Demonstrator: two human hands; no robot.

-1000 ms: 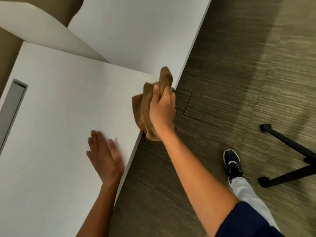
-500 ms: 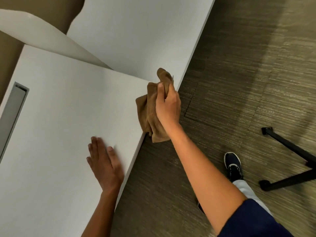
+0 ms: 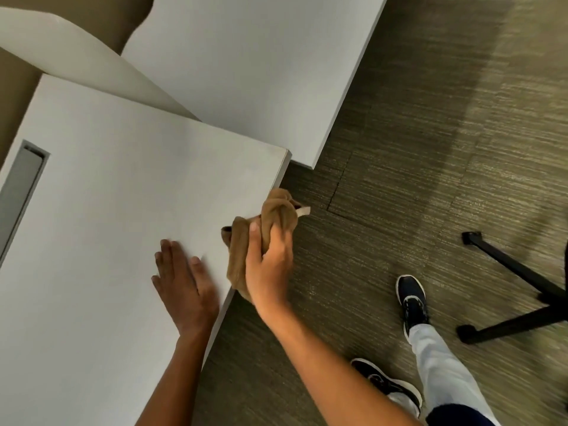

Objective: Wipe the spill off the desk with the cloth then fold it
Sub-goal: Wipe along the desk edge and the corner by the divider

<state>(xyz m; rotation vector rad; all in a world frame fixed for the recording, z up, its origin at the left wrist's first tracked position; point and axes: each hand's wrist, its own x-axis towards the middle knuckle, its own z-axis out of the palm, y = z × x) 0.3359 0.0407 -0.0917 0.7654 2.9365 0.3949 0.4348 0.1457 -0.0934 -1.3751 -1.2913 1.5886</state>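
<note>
Right hand [image 3: 268, 265] has its fingers and thumb curled round a bunched brown cloth [image 3: 270, 219] at the near edge of the white desk [image 3: 101, 210], partly over the desktop and partly past the edge, while the left hand [image 3: 181, 281] lies flat and spread on the desktop just beside it, holding nothing. Judging by the loose crumple, the cloth looks soft, limp and light, so it should flatten under pressing and sag wherever unsupported. For folding, it seems best spread on the desk and taken by two corners.
</note>
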